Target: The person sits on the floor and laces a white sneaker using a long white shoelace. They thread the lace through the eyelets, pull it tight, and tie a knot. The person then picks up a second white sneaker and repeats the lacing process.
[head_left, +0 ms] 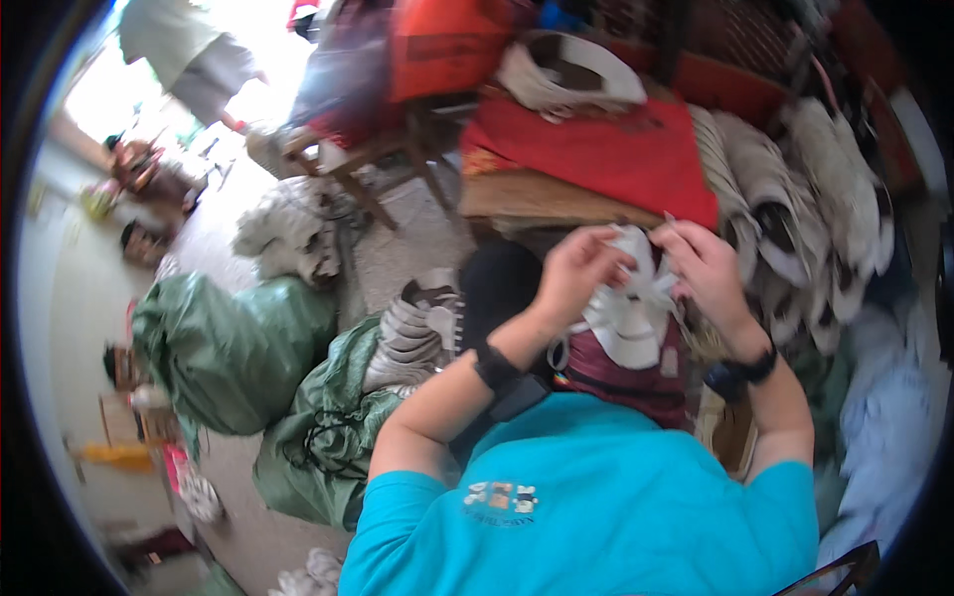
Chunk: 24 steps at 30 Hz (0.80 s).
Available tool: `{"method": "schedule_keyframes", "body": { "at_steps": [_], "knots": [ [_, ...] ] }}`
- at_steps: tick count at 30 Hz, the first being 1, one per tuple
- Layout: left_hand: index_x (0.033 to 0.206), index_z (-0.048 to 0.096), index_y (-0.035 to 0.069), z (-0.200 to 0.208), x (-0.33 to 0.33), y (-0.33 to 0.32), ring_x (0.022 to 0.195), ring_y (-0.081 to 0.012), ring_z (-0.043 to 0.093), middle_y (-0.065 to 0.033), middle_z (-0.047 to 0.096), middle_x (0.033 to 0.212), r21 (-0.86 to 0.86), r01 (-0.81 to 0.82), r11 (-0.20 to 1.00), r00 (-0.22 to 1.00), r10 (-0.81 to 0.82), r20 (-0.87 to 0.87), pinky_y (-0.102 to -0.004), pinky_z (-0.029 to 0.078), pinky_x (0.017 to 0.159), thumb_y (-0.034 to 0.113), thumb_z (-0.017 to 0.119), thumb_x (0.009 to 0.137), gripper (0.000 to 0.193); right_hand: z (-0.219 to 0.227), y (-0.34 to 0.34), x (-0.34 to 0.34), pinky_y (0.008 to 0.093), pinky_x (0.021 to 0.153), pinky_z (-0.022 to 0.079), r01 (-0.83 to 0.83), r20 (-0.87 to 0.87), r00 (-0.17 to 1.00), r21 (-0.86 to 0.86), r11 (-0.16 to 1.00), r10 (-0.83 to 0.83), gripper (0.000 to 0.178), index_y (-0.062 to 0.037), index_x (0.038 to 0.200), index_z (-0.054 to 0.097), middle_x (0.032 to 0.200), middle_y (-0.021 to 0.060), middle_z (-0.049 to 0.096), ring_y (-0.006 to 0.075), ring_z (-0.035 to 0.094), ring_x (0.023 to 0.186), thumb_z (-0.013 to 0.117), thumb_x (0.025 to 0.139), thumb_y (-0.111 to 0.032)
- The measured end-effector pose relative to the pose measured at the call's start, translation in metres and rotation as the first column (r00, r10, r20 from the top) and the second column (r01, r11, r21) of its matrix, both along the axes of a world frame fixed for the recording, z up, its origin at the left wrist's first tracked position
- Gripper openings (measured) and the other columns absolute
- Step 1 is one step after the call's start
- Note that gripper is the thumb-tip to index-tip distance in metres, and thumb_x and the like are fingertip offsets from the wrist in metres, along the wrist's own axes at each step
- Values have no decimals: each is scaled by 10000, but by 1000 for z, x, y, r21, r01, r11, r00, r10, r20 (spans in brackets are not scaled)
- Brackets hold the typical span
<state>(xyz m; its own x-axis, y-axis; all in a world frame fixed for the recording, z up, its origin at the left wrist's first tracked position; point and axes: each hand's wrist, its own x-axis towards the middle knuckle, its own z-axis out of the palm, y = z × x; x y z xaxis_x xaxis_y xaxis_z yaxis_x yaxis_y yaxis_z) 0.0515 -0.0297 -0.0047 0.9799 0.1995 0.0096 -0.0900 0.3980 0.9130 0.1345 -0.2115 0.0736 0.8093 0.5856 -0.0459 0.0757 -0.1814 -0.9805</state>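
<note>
A white shoe upper [628,333], its rounded toe toward me, lies over a maroon cloth or bag [621,390] on my lap. White lace strands show loosely across its middle. My left hand [588,266] is closed at the far left edge of the upper, thumb and fingers curled against it. My right hand [704,270] is at its far right side, thumb and forefinger pinched on a thin pale lace end that sticks up. The fingertips are partly blurred.
Ahead stands a wooden bench [537,196] with a red cloth [596,139] and a white shoe upper [571,74]. Nested beige uppers [765,189] hang at the right. Green sacks [238,348] and grey uppers [407,338] lie left; a person [189,55] stands far left.
</note>
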Motion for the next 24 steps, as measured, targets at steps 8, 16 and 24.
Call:
{"method": "schedule_keyframes", "body": {
  "at_steps": [8, 16, 24],
  "knots": [
    [1487, 409, 34, 10, 3, 0, 682, -31, 606, -108, 734, 1064, 366, -85, 927, 996, 88, 9, -182, 482, 553, 25, 538, 997, 507, -41, 10, 0, 202, 534, 493, -116, -133, 984, 45, 992, 121, 243, 16, 1177, 611, 811, 10, 617, 51, 583, 596, 570, 1009, -155],
    [1532, 356, 53, 8, 4, 1, 954, -93, 659, -115, 730, 1126, 455, -92, 886, 994, 57, 91, -244, 517, 877, 20, 564, 990, 581, -46, 26, 4, 203, 523, 482, -305, -231, 929, -41, 951, 288, 239, 18, 1140, 637, 790, 3, 637, 48, 584, 569, 571, 1018, -176],
    [1415, 498, 10, -1, -4, 8, 729, -11, 525, -28, 669, 1115, 92, -81, 992, 996, 83, -18, -161, 431, 643, 158, 538, 1039, 406, -16, 30, 0, 238, 556, 506, -175, 379, 917, 99, 980, 126, 148, -19, 1050, 682, 852, 39, 674, 93, 633, 646, 590, 987, -116]
  ]
}}
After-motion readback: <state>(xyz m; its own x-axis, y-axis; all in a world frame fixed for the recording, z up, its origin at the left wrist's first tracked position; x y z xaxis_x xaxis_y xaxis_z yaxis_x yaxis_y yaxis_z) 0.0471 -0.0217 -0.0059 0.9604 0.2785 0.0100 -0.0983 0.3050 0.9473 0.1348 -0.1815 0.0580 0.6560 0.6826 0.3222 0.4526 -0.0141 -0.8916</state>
